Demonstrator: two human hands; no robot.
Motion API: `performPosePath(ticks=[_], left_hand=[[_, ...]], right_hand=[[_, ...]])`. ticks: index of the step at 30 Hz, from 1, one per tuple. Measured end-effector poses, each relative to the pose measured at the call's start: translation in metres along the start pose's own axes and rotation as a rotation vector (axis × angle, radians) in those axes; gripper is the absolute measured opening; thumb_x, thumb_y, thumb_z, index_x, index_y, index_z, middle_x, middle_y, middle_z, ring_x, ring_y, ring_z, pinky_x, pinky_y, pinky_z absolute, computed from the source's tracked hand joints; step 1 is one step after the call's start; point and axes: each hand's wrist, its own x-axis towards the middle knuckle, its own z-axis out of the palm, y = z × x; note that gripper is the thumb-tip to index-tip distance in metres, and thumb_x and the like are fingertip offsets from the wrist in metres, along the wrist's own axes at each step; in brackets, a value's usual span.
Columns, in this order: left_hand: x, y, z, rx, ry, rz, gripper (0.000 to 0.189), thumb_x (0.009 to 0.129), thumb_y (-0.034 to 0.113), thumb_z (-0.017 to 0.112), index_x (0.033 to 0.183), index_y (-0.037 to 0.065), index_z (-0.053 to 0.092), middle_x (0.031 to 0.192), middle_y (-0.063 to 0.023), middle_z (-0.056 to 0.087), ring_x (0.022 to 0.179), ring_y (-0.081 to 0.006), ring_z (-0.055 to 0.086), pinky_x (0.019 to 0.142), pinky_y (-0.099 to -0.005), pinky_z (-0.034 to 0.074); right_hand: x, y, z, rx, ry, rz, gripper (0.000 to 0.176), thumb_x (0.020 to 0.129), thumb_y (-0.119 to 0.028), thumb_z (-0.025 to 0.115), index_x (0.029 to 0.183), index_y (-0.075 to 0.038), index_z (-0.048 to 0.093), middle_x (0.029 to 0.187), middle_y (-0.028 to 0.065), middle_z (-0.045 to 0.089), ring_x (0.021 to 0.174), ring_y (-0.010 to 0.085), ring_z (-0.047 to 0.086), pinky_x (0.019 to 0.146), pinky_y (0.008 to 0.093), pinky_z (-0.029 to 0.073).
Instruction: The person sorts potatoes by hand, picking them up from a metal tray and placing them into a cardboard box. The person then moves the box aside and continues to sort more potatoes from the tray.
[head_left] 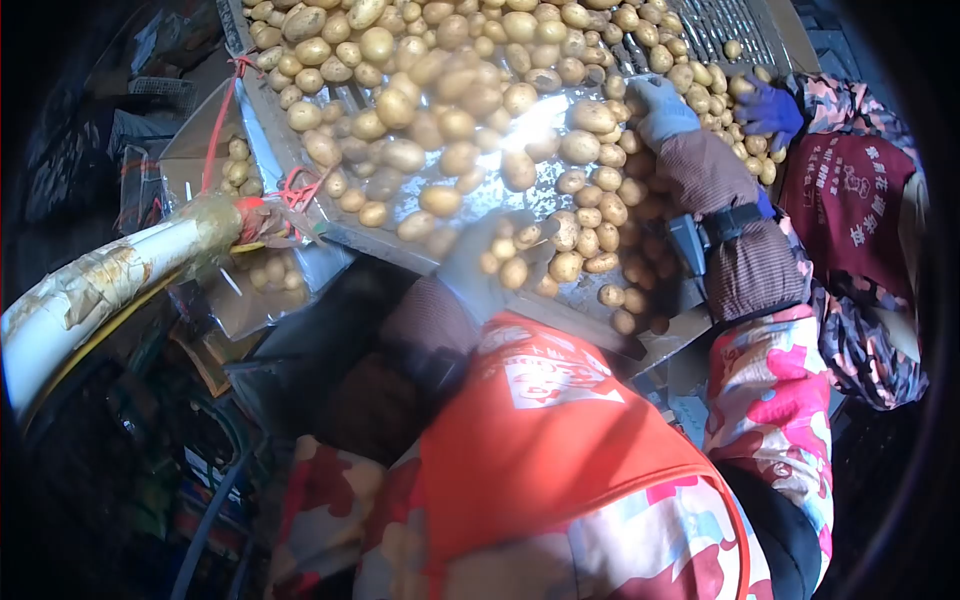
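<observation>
Many yellow potatoes (517,170) lie on a metal sorting table (405,195), several of them blurred by motion. My left hand (480,265), in a grey glove, is at the table's near edge against small potatoes (513,273). Motion smears its fingers, so whether it grips any cannot be made out. Farther right, my right hand (663,110), in a light grey glove, reaches over the heap with its fingers stretched among the potatoes. A dark device (690,243) is strapped to the right forearm.
On the right, a co-worker's purple-gloved hand (770,110) touches the potatoes. A slatted metal rack (720,35) is at the back right. To the left, a wrapped white pipe (110,275) slants up beside a lined box (200,150) holding potatoes, with red string (222,125) tied nearby.
</observation>
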Motion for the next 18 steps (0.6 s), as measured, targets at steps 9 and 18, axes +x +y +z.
performPosePath(ticks=[9,18], left_hand=[[0.039,-0.015,0.024,-0.17,-0.058,-0.14,0.022,0.1,0.024,0.055,0.111,0.004,0.058,0.118,-0.0159,0.064,0.112,-0.0301,0.066,0.09,-0.0427,0.059],[0.023,0.014,0.037,-0.062,-0.002,-0.355,0.055,0.103,0.058,0.038,0.112,0.011,0.063,0.091,-0.0058,0.067,0.077,-0.0261,0.065,0.057,-0.0408,0.05]], right_hand=[[-0.17,-0.105,-0.006,0.402,0.377,-0.424,0.039,0.084,-0.017,0.072,0.121,-0.008,0.068,0.119,0.016,0.065,0.111,0.0359,0.062,0.097,0.0444,0.051],[-0.183,-0.085,0.002,0.508,0.387,-0.306,0.037,0.091,-0.007,0.064,0.127,-0.012,0.067,0.118,0.0186,0.068,0.104,0.0379,0.068,0.089,0.0433,0.055]])
